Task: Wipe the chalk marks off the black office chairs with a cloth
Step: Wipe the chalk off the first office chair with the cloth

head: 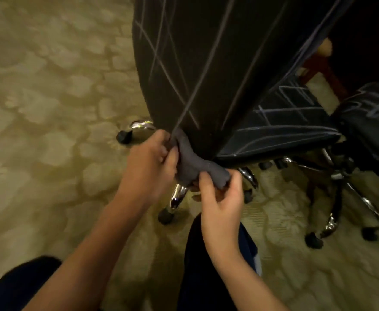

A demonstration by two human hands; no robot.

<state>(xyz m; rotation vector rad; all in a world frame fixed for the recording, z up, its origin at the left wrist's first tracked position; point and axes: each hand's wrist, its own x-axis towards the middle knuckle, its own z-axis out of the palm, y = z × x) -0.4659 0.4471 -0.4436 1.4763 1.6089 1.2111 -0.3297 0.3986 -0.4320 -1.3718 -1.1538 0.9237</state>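
Two bare hands work a dark grey cloth (194, 167) at the lower edge of a black office chair's backrest (206, 63), seen from above by a head-worn camera. The left hand (149, 162) has its grip closed around the upper end of the cloth, fingers curled and the thumb pressing the fabric where it meets the bottom corner of the backrest. The right hand (221, 198) pinches the lower, bunched end of the same cloth between thumb and curled fingers, just beneath the chair. The cloth runs twisted between the two hands, touching the backrest only at its top end.

Pale chalk marks (161, 63) cross the back of the backrest in long diagonal strokes, and more lines are scrawled over the seat (280, 131) to the right. A second black chair (370, 117), also streaked with chalk, stands just beside the first at the right edge of the frame. Chrome legs (178, 196) with black castors (165, 215) splay out below both chairs onto a patterned beige carpet (49, 108). The person's dark trouser legs (193, 265) show at the bottom of the frame, under the forearms. A piece of red-brown wooden furniture (318, 68) is partly visible behind the chairs; the picture is too blurred to say what it is.
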